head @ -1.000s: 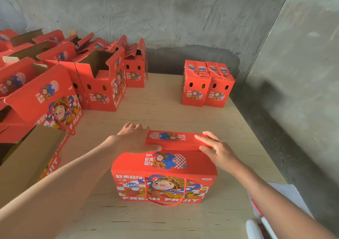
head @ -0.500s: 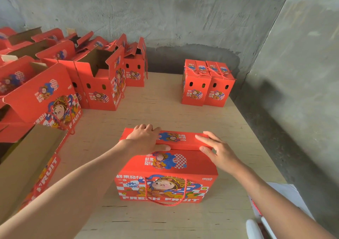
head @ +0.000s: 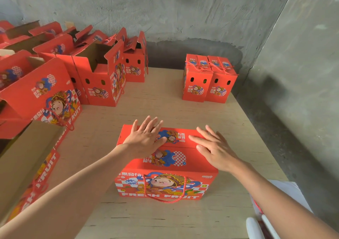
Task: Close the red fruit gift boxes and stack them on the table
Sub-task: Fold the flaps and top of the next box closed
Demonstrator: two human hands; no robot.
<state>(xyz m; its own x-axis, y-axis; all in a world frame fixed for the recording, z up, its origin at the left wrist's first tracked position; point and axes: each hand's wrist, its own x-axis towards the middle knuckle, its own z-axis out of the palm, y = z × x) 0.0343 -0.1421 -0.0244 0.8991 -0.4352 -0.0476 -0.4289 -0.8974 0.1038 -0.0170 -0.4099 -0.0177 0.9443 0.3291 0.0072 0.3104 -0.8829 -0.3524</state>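
One red fruit gift box (head: 165, 185) sits at the lower centre of the frame on the pale wooden table (head: 165, 110), its printed front and red rope handle (head: 165, 201) facing the camera. Two closed boxes (head: 196, 84) stand side by side, touching, at the upper right of the table near the grey concrete wall (head: 183, 9), each with its cord lying across the top. A cluster of open boxes (head: 99, 84) fills the upper left and left edge (at least six, though they overlap too much for an exact count); their flaps stand up, and only brown cardboard lining shows inside those whose interiors are visible. On the near box the two top flaps (head: 176, 137) lie folded down and meet along a seam. The left hand (head: 145, 139) lies flat on the left part of the top, fingers straight and spread, gripping nothing. The right hand (head: 214, 147) rests on the right part in the same way, fingers extended across the seam, palm down, nothing grasped.
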